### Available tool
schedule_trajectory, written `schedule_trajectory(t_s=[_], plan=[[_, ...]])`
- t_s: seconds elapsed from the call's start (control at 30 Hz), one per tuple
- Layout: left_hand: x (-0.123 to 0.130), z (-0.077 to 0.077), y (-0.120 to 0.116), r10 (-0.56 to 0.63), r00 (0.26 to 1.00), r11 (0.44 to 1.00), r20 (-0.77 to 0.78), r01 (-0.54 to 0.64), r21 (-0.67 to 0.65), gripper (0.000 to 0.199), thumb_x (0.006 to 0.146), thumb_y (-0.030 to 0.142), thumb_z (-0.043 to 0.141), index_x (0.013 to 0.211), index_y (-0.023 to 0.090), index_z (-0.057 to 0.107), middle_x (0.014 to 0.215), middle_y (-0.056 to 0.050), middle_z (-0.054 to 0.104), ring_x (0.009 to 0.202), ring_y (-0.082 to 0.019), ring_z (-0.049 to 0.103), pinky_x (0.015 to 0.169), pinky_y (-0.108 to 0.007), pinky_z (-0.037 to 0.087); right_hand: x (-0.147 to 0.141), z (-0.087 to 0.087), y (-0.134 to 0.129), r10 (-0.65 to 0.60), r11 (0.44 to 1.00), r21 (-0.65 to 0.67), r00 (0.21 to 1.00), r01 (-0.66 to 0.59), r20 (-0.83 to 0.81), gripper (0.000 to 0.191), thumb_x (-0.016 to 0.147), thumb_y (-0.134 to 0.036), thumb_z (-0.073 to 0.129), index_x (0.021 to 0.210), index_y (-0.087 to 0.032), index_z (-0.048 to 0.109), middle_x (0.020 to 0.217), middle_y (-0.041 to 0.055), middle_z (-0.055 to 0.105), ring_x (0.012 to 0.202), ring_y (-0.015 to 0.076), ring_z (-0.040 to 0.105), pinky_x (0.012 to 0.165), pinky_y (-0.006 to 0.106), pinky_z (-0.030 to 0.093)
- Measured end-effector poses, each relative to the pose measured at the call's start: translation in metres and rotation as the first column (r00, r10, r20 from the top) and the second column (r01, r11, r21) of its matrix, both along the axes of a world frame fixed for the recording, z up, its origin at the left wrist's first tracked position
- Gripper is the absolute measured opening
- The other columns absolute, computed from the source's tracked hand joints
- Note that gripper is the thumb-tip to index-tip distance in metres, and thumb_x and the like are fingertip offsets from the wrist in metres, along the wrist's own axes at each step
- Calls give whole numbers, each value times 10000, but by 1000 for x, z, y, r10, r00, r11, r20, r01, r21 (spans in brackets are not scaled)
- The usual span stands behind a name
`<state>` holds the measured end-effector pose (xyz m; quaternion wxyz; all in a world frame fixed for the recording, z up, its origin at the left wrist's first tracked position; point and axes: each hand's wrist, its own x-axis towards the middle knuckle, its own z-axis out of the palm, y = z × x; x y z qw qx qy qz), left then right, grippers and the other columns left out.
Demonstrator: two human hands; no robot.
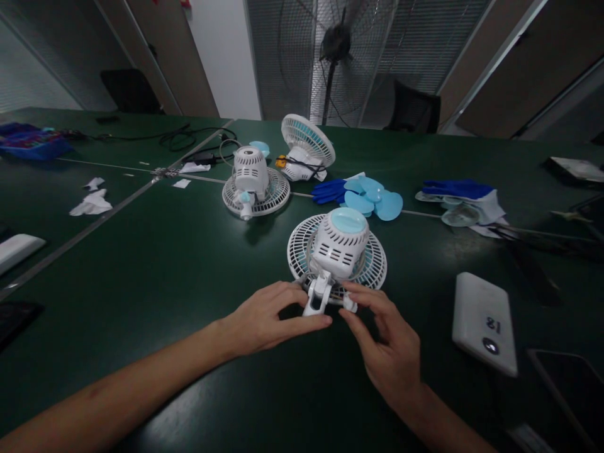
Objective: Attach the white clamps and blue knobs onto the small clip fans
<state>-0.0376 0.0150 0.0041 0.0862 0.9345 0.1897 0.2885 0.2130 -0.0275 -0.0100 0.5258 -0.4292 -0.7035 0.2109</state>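
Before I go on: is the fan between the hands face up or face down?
The fan lies face down: its grille is on the table, motor housing above.

Smooth plastic fan (340, 257) at frame center, glossy green tabletop (198, 406) below, crumpled matt paper (92, 203) at left.

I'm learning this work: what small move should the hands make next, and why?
Probably ease the small white piece toward the white bracket on the nearest fan: the right hand pinches it just beside the bracket, while the left hand holds the bracket between thumb and fingers.
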Motion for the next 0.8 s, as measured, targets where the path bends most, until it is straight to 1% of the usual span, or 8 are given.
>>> schedule_trajectory(t_s=[0.07, 0.17, 0.27, 0.4, 0.43, 0.57, 0.7, 0.8], plan=[[0, -2, -1, 16, 1000, 1000, 17, -16, -5, 434, 1004, 163, 566, 1421, 273, 523, 1124, -82, 630, 1037, -202, 612, 868, -339, 559, -1, 1, 0, -37, 999, 11, 999, 37, -6, 276, 914, -93, 675, 1158, -212, 622, 1200, 84, 674, 1146, 223, 661, 989, 428, 570], [1, -4, -1, 21, 1000, 999, -9, -21, -35, 427, 1008, 154, 547, 1418, 267, 519, 1156, -88, 617, 1040, -196, 605, 878, -339, 560, -1, 5, -1, -98, 992, 90, 993, 92, 68, 267, 897, -87, 694, 1131, -203, 643, 1160, 74, 668, 1093, 201, 663, 952, 380, 578], [1, -5, 1, 30, 999, 999, -39, -31, -39, 438, 1007, 128, 519, 1426, 254, 504, 1192, -100, 603, 1053, -200, 592, 878, -343, 563, 0, 10, -2, -101, 983, 170, 984, 75, 148, 288, 889, -62, 691, 1141, -194, 651, 1138, 65, 668, 1060, 181, 663, 939, 345, 578], [1, -5, 1, 34, 999, 999, -39, -35, -33, 458, 999, 114, 514, 1434, 256, 488, 1192, -96, 586, 1046, -201, 588, 872, -341, 564, -3, 13, -4, -138, 982, 151, 980, 117, 141, 278, 900, -60, 677, 1146, -187, 652, 1139, 64, 670, 1061, 174, 665, 956, 333, 573], [1, -5, 1, 36, 999, 999, -41, -38, -32, 459, 1000, 118, 512, 1435, 260, 484, 1194, -96, 584, 1040, -199, 590, 867, -338, 565, -3, 13, -4, -136, 982, 147, 981, 115, 140, 280, 901, -58, 675, 1148, -189, 652, 1141, 63, 671, 1061, 173, 667, 958, 332, 574], [2, -5, -1, 27, 999, 999, -39, -28, -31, 454, 1003, 139, 505, 1440, 257, 470, 1196, -103, 583, 1042, -207, 588, 871, -353, 570, -5, 13, -5, -51, 986, 166, 986, 24, 158, 337, 910, -23, 638, 1193, -207, 651, 1189, 63, 672, 1100, 177, 670, 970, 338, 583], [4, -1, -2, 15, 999, 999, -47, -17, -38, 467, 987, 125, 494, 1438, 243, 462, 1221, -117, 568, 1067, -227, 580, 889, -389, 568, -6, 15, -3, -61, 990, 135, 982, 37, 178, 399, 934, -26, 595, 1286, -211, 629, 1266, 82, 659, 1171, 198, 654, 1023, 378, 575], [7, 1, -6, 39, 999, 998, -36, -41, -51, 488, 965, 122, 478, 1442, 214, 436, 1225, -132, 562, 1068, -243, 579, 883, -413, 572, -5, 15, -2, -39, 985, 170, 973, 0, 229, 485, 934, 4, 556, 1370, -206, 585, 1314, 97, 639, 1220, 209, 632, 1048, 390, 568]])
